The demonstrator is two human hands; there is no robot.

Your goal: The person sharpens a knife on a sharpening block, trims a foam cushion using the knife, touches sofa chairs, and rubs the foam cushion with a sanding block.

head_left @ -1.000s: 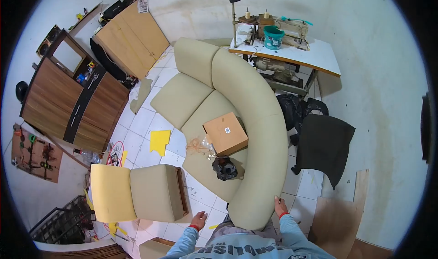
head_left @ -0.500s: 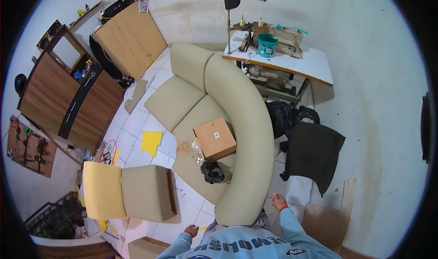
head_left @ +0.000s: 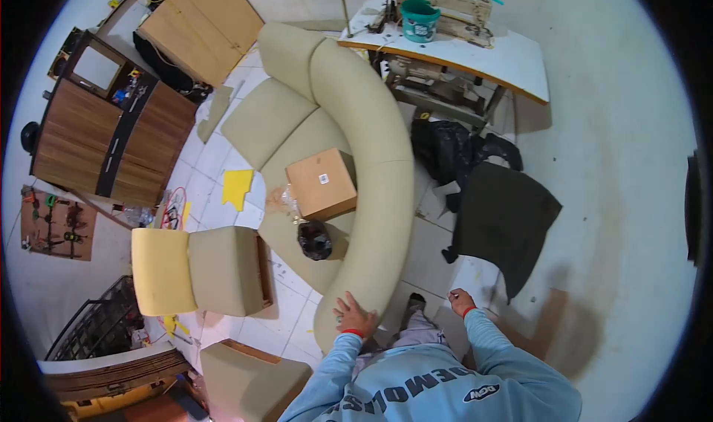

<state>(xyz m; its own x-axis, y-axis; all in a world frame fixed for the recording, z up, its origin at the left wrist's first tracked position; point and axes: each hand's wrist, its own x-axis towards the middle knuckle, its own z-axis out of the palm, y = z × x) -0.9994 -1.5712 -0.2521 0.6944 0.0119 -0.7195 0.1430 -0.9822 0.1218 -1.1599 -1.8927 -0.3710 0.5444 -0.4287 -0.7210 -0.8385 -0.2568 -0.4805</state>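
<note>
My left hand [head_left: 355, 316] lies with fingers spread on the near end of the beige curved sofa's backrest [head_left: 382, 147]. To the right of the sofa, my right hand [head_left: 461, 302] hangs with its fingers curled in; whatever they hold, if anything, is too small to make out. A cardboard box [head_left: 321, 183] with a white label rests on the sofa seat. Just nearer to me sits a black plastic bag [head_left: 315, 241], with a crumpled clear wrapper [head_left: 284, 199] beside the box.
A dark fabric piece [head_left: 501, 221] and black bags [head_left: 445, 151] lie right of the sofa. Behind stands a sewing machine table [head_left: 512, 58] with a teal bucket [head_left: 420, 22]. Chair sections [head_left: 223, 270] are at left, a yellow scrap [head_left: 238, 189] on the floor.
My left hand has come up from beside my body onto the sofa's backrest. I have moved forward along the sofa's right side, and a foot now shows. My right hand stays low.
</note>
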